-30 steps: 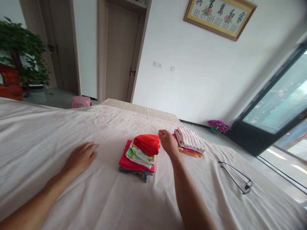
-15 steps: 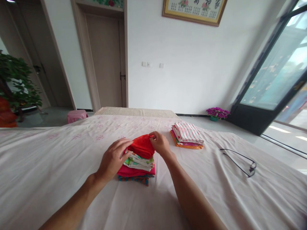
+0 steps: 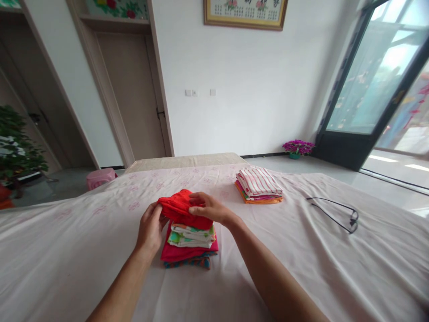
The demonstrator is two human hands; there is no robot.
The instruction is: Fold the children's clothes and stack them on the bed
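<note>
A folded red cloth (image 3: 182, 209) lies on top of a stack in front of me. My left hand (image 3: 152, 226) has its fingers closed on the cloth's left edge, which is lifted a little. Across the cloth's right side rests my right hand (image 3: 208, 208), its thumb and fingers stretched out and apart. Beneath are a folded white-and-green patterned cloth (image 3: 191, 237), a crimson folded cloth (image 3: 174, 254) and a blue-and-orange patterned piece (image 3: 187, 262) at the bottom.
A second stack of folded clothes (image 3: 259, 183), striped red and white on top, sits to the right. Black-framed eyeglasses (image 3: 351, 221) lie farther right on the pale sheet (image 3: 268, 250). Beyond the sheet stand a pink stool (image 3: 100, 178) and purple flowers (image 3: 297, 147).
My left hand came from the bare sheet to the red cloth's left edge, which rose. My right hand pinched the cloth's right side, then moved left onto its top. The camera view shifted.
</note>
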